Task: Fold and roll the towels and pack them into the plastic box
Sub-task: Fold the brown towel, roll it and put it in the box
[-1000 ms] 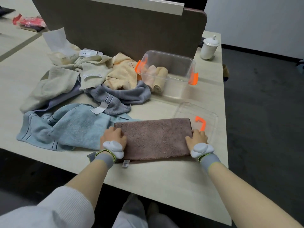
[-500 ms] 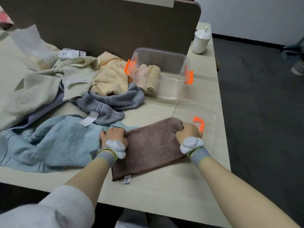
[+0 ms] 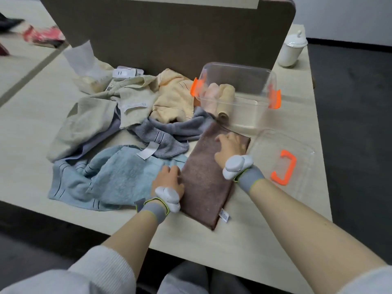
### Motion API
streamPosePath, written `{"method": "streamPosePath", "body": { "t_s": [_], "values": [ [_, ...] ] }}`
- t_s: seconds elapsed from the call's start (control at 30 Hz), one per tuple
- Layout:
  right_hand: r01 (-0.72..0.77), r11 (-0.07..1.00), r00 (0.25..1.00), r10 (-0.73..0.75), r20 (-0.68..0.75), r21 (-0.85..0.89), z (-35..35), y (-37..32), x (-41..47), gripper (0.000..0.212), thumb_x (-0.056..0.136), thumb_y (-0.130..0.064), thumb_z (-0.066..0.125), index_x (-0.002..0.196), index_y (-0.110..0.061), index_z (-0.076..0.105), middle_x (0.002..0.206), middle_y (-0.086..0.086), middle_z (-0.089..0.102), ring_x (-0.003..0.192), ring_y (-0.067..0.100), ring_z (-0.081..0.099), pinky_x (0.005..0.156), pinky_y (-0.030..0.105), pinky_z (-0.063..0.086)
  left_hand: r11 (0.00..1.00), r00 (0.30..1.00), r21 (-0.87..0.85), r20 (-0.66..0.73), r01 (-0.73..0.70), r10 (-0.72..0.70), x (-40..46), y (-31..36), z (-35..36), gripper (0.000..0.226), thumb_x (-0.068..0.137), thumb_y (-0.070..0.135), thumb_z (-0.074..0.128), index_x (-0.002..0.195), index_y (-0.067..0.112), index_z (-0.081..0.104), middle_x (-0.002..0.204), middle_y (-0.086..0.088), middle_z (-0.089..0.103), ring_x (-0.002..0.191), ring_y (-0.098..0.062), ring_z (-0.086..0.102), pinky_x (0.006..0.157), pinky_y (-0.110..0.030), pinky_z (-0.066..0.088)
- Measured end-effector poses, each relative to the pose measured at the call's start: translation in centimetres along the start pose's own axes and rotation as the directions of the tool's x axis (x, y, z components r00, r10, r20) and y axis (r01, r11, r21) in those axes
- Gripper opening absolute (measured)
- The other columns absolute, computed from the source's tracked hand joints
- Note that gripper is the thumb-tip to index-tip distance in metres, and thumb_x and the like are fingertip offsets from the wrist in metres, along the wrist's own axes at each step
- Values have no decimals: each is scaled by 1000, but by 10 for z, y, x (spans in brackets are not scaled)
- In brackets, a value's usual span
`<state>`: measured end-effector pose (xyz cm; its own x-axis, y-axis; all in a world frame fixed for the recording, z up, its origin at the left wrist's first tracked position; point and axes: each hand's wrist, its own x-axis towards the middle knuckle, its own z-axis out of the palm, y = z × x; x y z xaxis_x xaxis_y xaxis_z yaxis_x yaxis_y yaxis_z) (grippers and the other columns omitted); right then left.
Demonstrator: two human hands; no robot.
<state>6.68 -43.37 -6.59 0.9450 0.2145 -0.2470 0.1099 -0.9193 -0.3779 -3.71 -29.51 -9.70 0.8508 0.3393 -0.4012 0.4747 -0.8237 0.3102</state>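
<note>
A folded brown towel (image 3: 203, 181) lies lengthwise on the table (image 3: 244, 240), one end towards me and the other near the box. My left hand (image 3: 168, 180) rests on its near left edge. My right hand (image 3: 230, 148) lies flat on its far end. The clear plastic box (image 3: 250, 81) with orange clips stands just beyond and holds two rolled towels, pink (image 3: 212, 94) and tan (image 3: 226, 98). To the left lie loose towels: light blue (image 3: 114, 177), grey (image 3: 165, 132), yellow (image 3: 174, 96) and beige (image 3: 91, 119).
The box's clear lid (image 3: 282, 153) with an orange handle lies right of the brown towel, near the table's right edge. A brown partition (image 3: 169, 32) stands behind. A white lidded cup (image 3: 292, 50) sits far right; a tissue pack (image 3: 91, 77) sits far left.
The brown towel has been turned from lying crosswise to lying lengthwise. My right hand moved from its right edge to its far end; my left hand stayed on the left edge.
</note>
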Motion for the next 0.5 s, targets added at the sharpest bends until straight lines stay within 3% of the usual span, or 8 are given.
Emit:
{"method": "streamPosePath", "body": {
  "t_s": [0.07, 0.13, 0.2, 0.3, 0.4, 0.5],
  "values": [
    [26, 993, 996, -37, 86, 116, 21, 4, -21, 32, 87, -2, 49, 115, -10, 61, 128, 11, 49, 122, 29, 47, 97, 30, 37, 995, 995, -40, -37, -91, 89, -4, 3, 2, 7, 85, 8, 51, 88, 13, 55, 103, -11, 52, 105, -31, 52, 82, -30, 36],
    [2, 982, 985, -34, 167, 188, 42, 11, -54, 27, 86, 0, 50, 106, -6, 67, 121, 13, 58, 114, 29, 55, 93, 26, 39, 988, 993, -100, 10, -118, 119, -10, 6, 12, 29, 81, 1, 52, 63, 21, 42, 91, -10, 52, 101, -32, 56, 78, -30, 37],
    [1, 971, 967, -62, 247, 239, 62, 19, -79, 22, 85, -4, 53, 100, -5, 70, 113, 12, 64, 111, 27, 57, 92, 22, 38, 989, 992, -107, 64, -103, 110, -13, 2, 17, 35, 80, 0, 53, 58, 25, 42, 87, -5, 52, 100, -31, 57, 77, -28, 39],
    [41, 974, 935, -116, 335, 221, 81, 26, -102, 22, 82, -16, 64, 100, -4, 69, 99, 4, 54, 112, 25, 54, 90, 21, 36, 991, 985, -53, 110, -126, 131, -16, -12, 25, 18, 78, -2, 57, 86, 8, 70, 85, 4, 50, 107, -28, 57, 79, -22, 39],
    [100, 983, 934, -146, 327, 152, 85, 32, -106, 35, 78, -24, 69, 107, -6, 62, 109, 6, 49, 114, 23, 45, 93, 25, 34, 977, 966, 29, 159, -210, 203, -21, -18, 32, 32, 79, 2, 61, 107, 13, 70, 113, -3, 56, 116, -22, 51, 88, -20, 37],
    [170, 985, 934, -167, 316, 17, 84, 35, -108, 33, 84, -23, 61, 112, -7, 60, 121, 10, 50, 117, 25, 44, 97, 31, 35, 953, 942, 88, 203, -291, 268, -28, -12, 33, 37, 77, 25, 54, 111, 23, 70, 115, -4, 55, 113, -22, 48, 82, -18, 32]
  ]
}}
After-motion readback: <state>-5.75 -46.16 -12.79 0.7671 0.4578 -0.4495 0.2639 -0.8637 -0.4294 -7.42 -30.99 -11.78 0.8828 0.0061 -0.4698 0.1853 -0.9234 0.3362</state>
